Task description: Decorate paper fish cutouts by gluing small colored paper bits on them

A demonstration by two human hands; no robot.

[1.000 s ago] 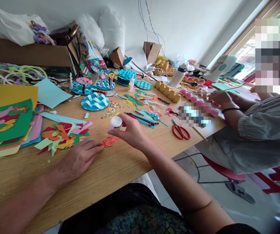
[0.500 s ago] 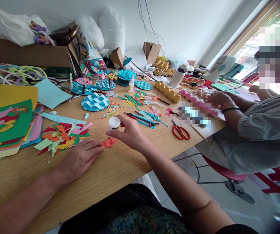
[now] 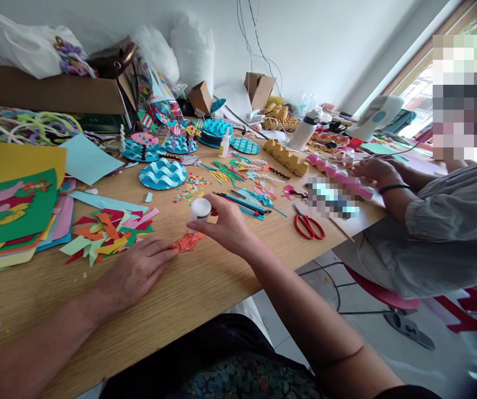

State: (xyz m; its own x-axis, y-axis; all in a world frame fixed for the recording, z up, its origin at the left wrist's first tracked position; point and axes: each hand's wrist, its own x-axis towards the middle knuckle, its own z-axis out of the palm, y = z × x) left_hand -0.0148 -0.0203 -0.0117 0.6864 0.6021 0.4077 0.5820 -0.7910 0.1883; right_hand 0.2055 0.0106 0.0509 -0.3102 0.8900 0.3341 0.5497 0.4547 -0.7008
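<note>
Pale wall (image 3: 325, 50) and a wood-topped table (image 3: 197, 288) frame the scene, with craft materials crowding the far side. Near the front edge lies a small orange piece (image 3: 186, 242), streaked with darker lines. The left hand (image 3: 141, 269) lies flat and unclenched, its fingertips touching the piece's left end. Just beyond the piece, the right hand (image 3: 228, 224) grips a white container (image 3: 201, 209) between thumb and fingers, its round end uppermost; whether the lower end touches the orange piece cannot be told.

As for progress, the orange piece looks shaped and coloured, and the container seems to be in use over it — a step apparently partway through. It is not joined to any other part that can be seen. Farther back, a blue disc with standing fish figures (image 3: 141, 151) looks nearly complete; the nearer blue disc (image 3: 162, 174) carries wavy strips but no figures, so that one seems less far along.

Room is uneven. Wood grain shows between the hands and the slanting front edge, giving the wrists some slack. Paper scraps (image 3: 105, 230) lie just beside the left hand, and pencils (image 3: 247, 205) sit close behind the right — sideways sweeps would likely disturb both. Red-handled scissors (image 3: 308, 227) rest farther right, near the edge, with a co-worker (image 3: 463, 221) well apart beyond.
</note>
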